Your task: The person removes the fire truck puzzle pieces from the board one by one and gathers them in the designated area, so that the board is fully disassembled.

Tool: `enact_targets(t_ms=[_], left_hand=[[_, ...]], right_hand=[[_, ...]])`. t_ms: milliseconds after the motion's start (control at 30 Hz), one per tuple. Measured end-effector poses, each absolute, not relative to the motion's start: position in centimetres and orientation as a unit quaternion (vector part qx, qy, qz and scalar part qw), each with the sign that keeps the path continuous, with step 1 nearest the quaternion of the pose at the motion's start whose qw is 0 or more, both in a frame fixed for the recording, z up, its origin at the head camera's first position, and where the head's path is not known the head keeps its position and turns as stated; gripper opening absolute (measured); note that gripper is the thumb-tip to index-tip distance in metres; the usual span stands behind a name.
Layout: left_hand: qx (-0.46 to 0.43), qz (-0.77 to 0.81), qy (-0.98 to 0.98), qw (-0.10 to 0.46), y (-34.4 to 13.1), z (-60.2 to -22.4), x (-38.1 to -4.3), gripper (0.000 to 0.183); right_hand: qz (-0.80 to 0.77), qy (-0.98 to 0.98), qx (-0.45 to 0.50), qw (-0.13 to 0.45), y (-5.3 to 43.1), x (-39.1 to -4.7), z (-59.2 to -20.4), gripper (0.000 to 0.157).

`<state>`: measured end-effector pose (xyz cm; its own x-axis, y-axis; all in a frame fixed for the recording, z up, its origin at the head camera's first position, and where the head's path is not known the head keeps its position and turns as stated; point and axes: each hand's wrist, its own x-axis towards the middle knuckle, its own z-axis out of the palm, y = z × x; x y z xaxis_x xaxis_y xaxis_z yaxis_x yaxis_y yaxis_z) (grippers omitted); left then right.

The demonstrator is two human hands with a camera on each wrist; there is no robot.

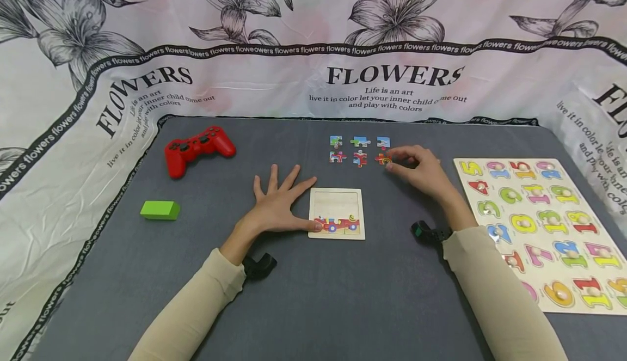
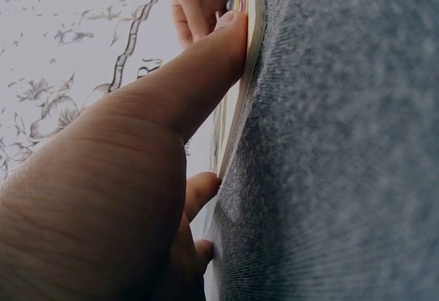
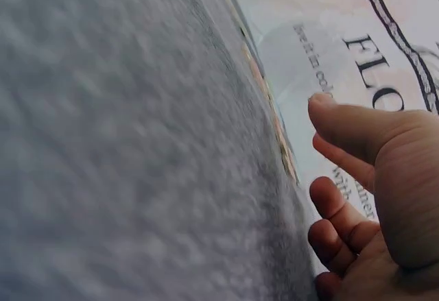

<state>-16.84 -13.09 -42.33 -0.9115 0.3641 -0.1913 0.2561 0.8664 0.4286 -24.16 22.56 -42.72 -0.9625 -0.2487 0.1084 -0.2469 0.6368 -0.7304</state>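
My left hand (image 1: 274, 208) lies with its fingers spread on the grey cloth, its thumb resting on the lower left edge of a small wooden puzzle board (image 1: 337, 200). Red car pieces (image 1: 338, 225) fill the board's lower part; bare wood shows above. In the left wrist view the thumb (image 2: 219, 40) touches the board's edge. Beyond the board, several jigsaw pieces (image 1: 360, 141) lie in two rows. My right hand (image 1: 421, 170) hovers at the near-right puzzle piece (image 1: 382, 159), fingers loosely bent. The right wrist view shows nothing between thumb and fingers.
A red game controller (image 1: 198, 148) lies at the back left, with a green block (image 1: 160, 210) nearer. On the right, a large number puzzle board (image 1: 543, 230) reaches beneath the right forearm. Flower-printed cloth (image 1: 274, 78) borders the grey surface.
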Motion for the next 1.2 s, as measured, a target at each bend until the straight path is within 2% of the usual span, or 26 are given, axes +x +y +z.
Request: enact_targets(t_ms=[233, 500, 1200], left_hand=[[0.162, 0.214, 0.955, 0.128, -13.1, -42.5, -16.9, 0.104], [0.158, 0.221, 0.954, 0.125, -13.2, -42.4, -16.8, 0.090], [0.179, 0.222, 0.950, 0.129, -13.1, -42.2, -16.8, 0.083]], right_hand=[[-0.378, 0.899, -0.220, 0.029, 20.6, -23.2, -42.6, 0.037], [-0.339, 0.891, -0.295, 0.063, 18.3, -22.1, -41.8, 0.035], [-0.308, 0.887, -0.326, 0.110, 17.7, -21.7, -41.5, 0.033]])
